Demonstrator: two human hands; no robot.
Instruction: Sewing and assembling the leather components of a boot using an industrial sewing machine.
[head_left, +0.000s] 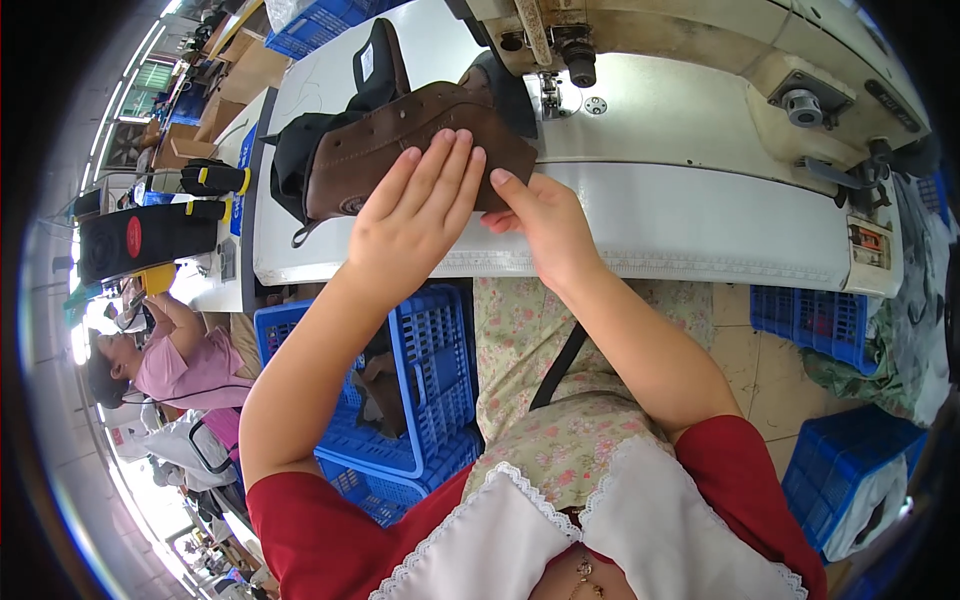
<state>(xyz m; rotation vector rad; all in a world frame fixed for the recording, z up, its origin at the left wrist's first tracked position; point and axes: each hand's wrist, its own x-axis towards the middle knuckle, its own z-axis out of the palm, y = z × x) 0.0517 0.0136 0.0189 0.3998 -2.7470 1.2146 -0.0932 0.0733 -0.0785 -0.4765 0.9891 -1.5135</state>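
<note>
A brown leather shoe upper (350, 150) with a black lining lies on the white sewing machine table (680, 215). Its tongue piece (380, 65) sticks up at the far side, with a pale label on it. My left hand (415, 205) rests flat on the leather, its fingers straight and side by side. At the upper's near right edge, my right hand (550, 220) pinches the leather, thumb on top and fingers partly hidden beneath. Just beyond the upper's right end stands the sewing machine's presser foot (550, 97), which looks apart from the leather.
The sewing machine head (700, 40) spans the far right. Below the table's left part, a blue plastic crate (430, 370) holds dark pieces. More blue crates (815, 320) stand at the right. A co-worker in a pink top (190, 365) sits at the left by another machine.
</note>
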